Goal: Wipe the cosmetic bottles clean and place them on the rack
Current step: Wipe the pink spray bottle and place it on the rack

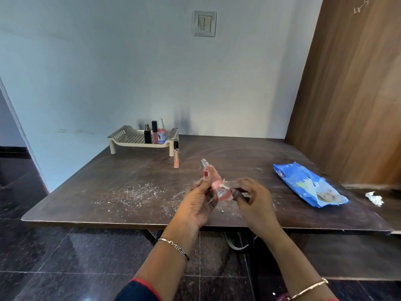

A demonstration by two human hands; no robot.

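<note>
My left hand [200, 202] grips a small pink spray bottle [214, 181] with a clear cap, tilted over the front of the dark table [130, 170]. My right hand [252, 200] presses a thin translucent wet wipe [233, 185] against the bottle's lower end. At the back left a beige slotted rack [128, 137] holds three items: a black perfume bottle [147, 134], a dark-capped pink lip gloss [154, 132] and a pink pump bottle [161, 132]. A peach lip gloss tube [176, 154] stands upright on the table beside the rack's right front leg.
White powder [134, 193] is scattered on the table in front of my hands. A blue wet-wipe pack [308, 184] lies at the right, with a crumpled white wipe [374, 198] beyond it. A wooden panel [351, 94] rises at the right; the wall is behind the table.
</note>
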